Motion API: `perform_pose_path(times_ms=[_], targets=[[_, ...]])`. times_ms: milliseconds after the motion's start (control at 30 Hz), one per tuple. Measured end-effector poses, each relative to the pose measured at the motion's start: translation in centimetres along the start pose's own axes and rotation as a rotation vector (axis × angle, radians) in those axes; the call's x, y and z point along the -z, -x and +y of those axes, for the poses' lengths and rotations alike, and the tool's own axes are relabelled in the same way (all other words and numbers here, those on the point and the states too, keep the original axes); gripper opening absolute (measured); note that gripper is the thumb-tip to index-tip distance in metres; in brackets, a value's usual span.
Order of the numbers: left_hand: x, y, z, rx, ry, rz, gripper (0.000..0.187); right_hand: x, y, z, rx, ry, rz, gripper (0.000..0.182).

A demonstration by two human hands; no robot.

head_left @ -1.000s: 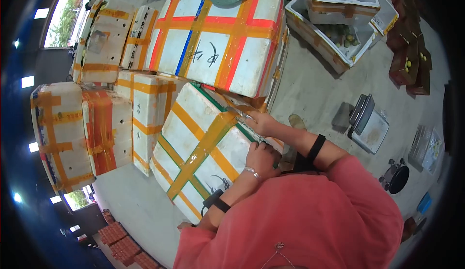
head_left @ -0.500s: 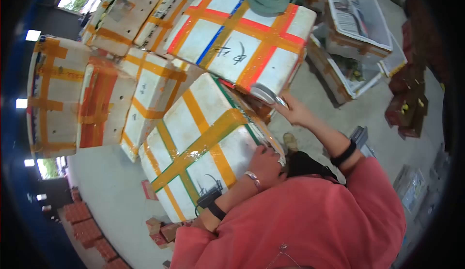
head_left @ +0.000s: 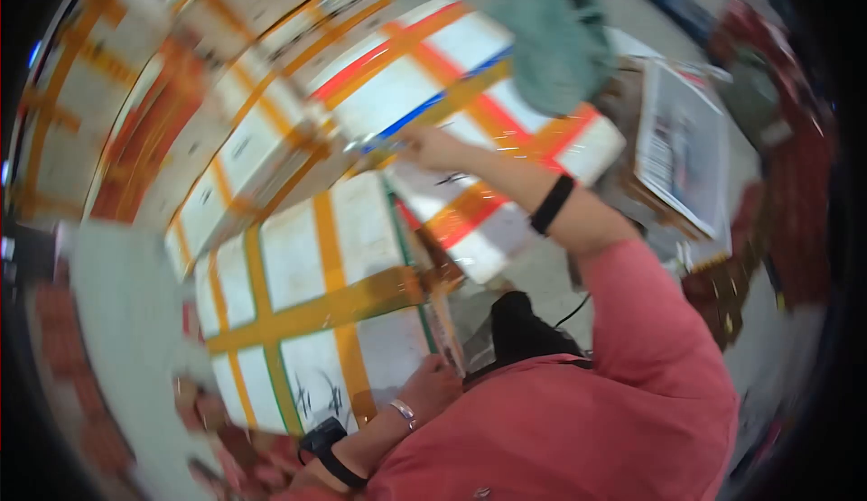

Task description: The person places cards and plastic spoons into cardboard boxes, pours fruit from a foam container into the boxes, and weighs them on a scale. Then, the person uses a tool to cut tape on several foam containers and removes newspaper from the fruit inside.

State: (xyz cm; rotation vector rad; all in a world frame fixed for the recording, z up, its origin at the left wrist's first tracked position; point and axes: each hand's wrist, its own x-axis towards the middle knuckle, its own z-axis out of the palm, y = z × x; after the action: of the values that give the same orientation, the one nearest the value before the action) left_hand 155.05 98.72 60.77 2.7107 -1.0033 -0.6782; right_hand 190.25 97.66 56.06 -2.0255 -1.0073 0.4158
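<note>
My right hand [head_left: 429,147], fingers closed, holds a shiny metal tool [head_left: 372,146], blurred by motion. It is over the left side of a white foam box [head_left: 361,86] with orange, red and blue tape. My left hand [head_left: 435,385] has its fingers curled on the right edge of the nearer white foam box [head_left: 293,266], which bears orange and green tape and dark handwriting. The two boxes sit side by side.
More taped foam boxes [head_left: 239,153] stand at the upper left. A green cloth [head_left: 555,41] lies on the far box. An open white box [head_left: 682,149] is at the right. Red bundles [head_left: 68,347] lie at the lower left, on the floor.
My right hand has moved left and up with the metal tool, from the near edge of the far box to its left side. My left hand stays at the nearer box. The view has shifted.
</note>
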Motion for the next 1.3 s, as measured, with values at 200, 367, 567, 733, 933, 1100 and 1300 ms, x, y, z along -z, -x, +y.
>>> perform_pose_path(times_ms=[200, 367, 567, 733, 933, 1100, 1300], targets=[[0.0, -0.5, 2.3, 0.214, 0.009, -0.122, 0.011, -1.8, -9.4, 4.0, 0.060, 0.043, -0.399, 0.030], [-3.3, -0.6, 4.9, 0.402, -0.097, -0.101, 0.004, -4.4, -13.6, 1.3, 0.143, 0.226, -0.613, 0.033], [-0.9, -0.5, 3.1, 0.555, 0.043, -0.030, 0.006, -5.8, -14.9, 0.7, 0.215, 0.290, -0.735, 0.030], [0.2, 0.0, 2.6, 0.644, 0.112, 0.007, 0.009, -6.4, -15.5, 0.9, 0.234, 0.304, -0.822, 0.031], [1.4, 0.7, 2.4, 0.741, 0.157, 0.037, 0.012, -6.2, -15.6, 1.1, 0.246, 0.234, -0.879, 0.030], [2.3, 1.1, 2.3, 0.816, 0.198, 0.053, 0.016, -5.2, -15.1, 1.8, 0.179, 0.175, -0.965, 0.032], [3.0, 1.7, 2.7, 0.912, 0.257, 0.078, 0.019, 0.1, -15.3, 1.8, 0.226, 0.208, -0.958, 0.033]])
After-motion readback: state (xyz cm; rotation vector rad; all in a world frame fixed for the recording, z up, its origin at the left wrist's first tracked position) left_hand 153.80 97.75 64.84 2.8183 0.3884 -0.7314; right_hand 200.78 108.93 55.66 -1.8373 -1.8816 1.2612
